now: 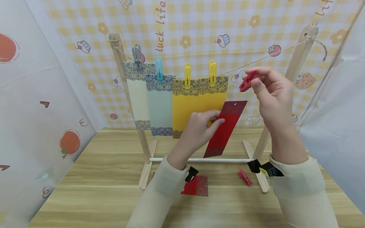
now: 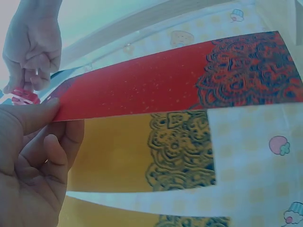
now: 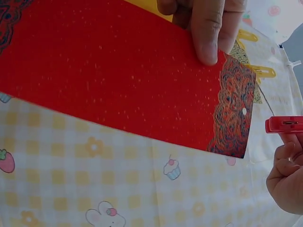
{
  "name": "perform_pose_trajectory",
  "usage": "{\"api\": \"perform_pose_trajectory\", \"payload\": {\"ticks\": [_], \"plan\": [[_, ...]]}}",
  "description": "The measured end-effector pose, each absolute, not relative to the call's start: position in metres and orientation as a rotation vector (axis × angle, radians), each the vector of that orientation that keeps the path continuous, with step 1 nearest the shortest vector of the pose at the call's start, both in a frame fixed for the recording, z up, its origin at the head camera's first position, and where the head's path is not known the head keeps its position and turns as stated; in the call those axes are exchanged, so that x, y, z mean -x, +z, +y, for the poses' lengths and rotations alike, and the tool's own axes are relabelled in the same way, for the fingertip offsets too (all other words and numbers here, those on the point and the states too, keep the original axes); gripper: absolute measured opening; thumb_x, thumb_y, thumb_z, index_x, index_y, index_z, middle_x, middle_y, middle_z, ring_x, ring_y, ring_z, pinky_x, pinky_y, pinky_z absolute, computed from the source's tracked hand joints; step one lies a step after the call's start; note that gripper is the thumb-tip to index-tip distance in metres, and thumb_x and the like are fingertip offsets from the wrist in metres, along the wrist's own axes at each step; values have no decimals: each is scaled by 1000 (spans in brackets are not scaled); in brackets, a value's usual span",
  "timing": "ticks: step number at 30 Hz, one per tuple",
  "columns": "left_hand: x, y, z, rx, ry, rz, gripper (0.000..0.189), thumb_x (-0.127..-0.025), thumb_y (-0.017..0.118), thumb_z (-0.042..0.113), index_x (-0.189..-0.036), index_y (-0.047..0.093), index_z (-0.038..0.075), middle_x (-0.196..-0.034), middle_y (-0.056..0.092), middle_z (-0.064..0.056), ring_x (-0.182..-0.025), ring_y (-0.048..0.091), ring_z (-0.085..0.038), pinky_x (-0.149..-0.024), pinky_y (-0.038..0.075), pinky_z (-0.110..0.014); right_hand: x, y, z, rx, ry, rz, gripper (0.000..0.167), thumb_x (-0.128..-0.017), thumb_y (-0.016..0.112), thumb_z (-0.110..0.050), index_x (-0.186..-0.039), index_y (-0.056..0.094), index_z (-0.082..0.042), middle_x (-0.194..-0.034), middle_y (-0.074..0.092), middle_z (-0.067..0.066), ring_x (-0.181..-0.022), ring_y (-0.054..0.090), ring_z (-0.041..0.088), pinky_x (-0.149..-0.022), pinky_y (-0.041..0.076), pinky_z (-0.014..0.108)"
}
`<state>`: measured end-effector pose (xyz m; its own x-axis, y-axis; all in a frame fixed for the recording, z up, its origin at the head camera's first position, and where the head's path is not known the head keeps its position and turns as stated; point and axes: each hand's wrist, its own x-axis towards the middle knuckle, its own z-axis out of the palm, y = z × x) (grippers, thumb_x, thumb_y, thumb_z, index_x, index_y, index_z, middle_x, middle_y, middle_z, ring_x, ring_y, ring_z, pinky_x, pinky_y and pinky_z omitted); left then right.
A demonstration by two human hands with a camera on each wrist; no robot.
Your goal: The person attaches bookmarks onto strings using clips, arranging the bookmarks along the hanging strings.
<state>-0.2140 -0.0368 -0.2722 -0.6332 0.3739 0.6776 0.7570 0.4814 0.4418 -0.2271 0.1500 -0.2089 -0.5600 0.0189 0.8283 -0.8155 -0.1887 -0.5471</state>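
Observation:
A red bookmark-like paper card [image 1: 228, 129] with dark lace-patterned ends and a small hole is pinched along its left edge by my left hand [image 1: 201, 128]. It hangs tilted below the string, its top end overlapping a yellow card [image 1: 185, 109] in the head view. My right hand [image 1: 275, 95] pinches a red clothespin [image 1: 248, 81] between thumb and fingers, above and to the right of the red card's top. In the right wrist view the clothespin [image 3: 285, 124] stands apart from the card's holed end [image 3: 234, 109].
A string [image 1: 251, 64] sags between two wooden posts [image 1: 302, 47]. Grey, light blue and yellow clothespins [image 1: 187, 76] hold cream, pale green [image 1: 160, 107] and yellow cards on it. On the wooden table lie another red card [image 1: 202, 186], partly behind my left sleeve, and a red clothespin [image 1: 244, 177].

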Motion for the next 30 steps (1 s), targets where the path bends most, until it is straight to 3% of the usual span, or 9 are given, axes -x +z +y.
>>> {"api": "perform_pose_trajectory", "payload": {"ticks": [3,7,10,20,30], "plan": [[217,-267,-34,923,-1024,-2233,16,-92,71,12,-104,74,1,-92,77,-8,-62,62,-12,-62,46,-12,229,-204,148,-963,1827,-1446,21,-88,71,-7,-103,70,7,-84,70,8,-76,65,19,-76,52,24],[221,-261,-31,897,-1048,-2226,18,-92,72,13,-105,74,1,-94,77,-8,-79,71,-14,-71,50,-11,233,-196,144,-980,1817,-1389,22,-86,73,-8,-99,70,9,-85,71,9,-71,64,19,-62,42,21],[222,-258,-29,882,-1076,-2210,19,-92,71,14,-106,74,1,-94,77,-9,-80,72,-15,-71,51,-12,234,-189,141,-994,1819,-1350,25,-84,75,-10,-97,70,11,-84,71,11,-65,60,19,-55,31,22],[222,-248,-22,803,-1193,-2179,25,-92,71,15,-112,73,0,-98,78,-10,-85,74,-16,-75,53,-11,233,-173,135,-937,1871,-1292,33,-76,79,-16,-94,71,11,-80,71,14,-45,34,17,-45,26,20],[222,-240,-21,764,-1229,-2134,23,-93,71,16,-110,74,1,-98,78,-10,-87,75,-15,-69,52,-11,237,-163,130,-889,1749,-1408,21,-82,76,-12,-92,73,6,-77,70,8,-48,45,15,-42,23,18]]}}
